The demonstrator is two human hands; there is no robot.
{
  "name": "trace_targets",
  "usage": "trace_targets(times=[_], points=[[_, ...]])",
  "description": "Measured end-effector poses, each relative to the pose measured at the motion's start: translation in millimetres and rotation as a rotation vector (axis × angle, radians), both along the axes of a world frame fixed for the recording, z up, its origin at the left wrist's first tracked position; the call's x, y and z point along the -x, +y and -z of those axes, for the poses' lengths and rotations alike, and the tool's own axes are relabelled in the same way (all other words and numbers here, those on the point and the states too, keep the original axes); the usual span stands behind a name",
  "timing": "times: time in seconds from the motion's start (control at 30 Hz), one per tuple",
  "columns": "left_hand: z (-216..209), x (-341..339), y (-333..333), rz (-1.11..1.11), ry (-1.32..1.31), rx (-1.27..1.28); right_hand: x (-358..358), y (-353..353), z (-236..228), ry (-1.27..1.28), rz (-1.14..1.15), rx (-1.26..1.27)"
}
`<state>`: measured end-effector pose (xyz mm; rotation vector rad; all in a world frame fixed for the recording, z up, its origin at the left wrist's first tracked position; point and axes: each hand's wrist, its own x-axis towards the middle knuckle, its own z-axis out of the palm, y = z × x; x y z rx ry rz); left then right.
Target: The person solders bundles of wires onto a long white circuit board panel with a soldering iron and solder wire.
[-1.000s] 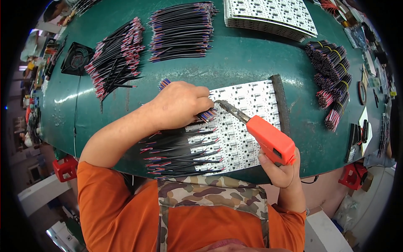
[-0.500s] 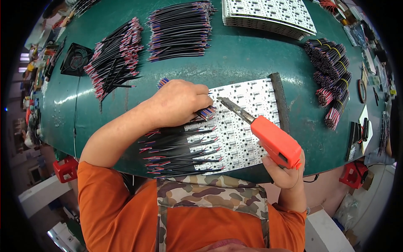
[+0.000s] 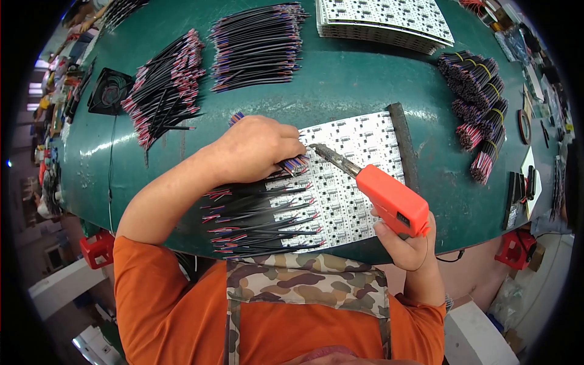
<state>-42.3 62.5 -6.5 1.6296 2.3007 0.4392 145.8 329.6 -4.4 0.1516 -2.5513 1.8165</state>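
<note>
My left hand (image 3: 260,149) is closed round a bundle of short black wires (image 3: 295,165) whose coloured ends poke out on both sides of the fist. Its fingertips hover over the left edge of a white circuit board panel (image 3: 359,158). In my right hand (image 3: 409,243) is a red soldering gun (image 3: 392,198), its dark tip pointing left. That tip is at the board right beside my left fingers; whether it touches a wire is too small to tell. Along the panel's near left edge lie several black wires (image 3: 267,234), their ends on the board.
A dark bar (image 3: 404,146) borders the panel's right side. Across the green table (image 3: 255,103) lie two loose wire piles (image 3: 164,91) (image 3: 258,45), a board stack (image 3: 383,24), tied wire bundles (image 3: 477,91) and a small black fan (image 3: 110,90).
The soldering gun has moved slightly left and down, bringing its tip closer to my left fingers. My left hand stays in nearly the same place on the wires.
</note>
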Motion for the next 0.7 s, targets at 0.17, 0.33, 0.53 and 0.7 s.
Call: trace_targets(times=[0.17,0.33,0.53,0.7], points=[[1.2,0.8,3.1,0.061,0.056,0.040,-3.0,-1.1,0.0,-0.029,0.011,-0.013],[-3.9,-3.3,6.7,0.091,0.150,0.053,-2.8,0.9,-6.3,-0.152,-0.035,-0.052],[-8.8,-7.0,12.4,0.095,0.192,0.070,-4.2,-0.1,4.0,0.073,-0.048,-0.117],[-9.6,-8.1,12.5,0.095,0.196,0.090,-6.9,-2.3,9.5,0.073,-0.017,-0.040]])
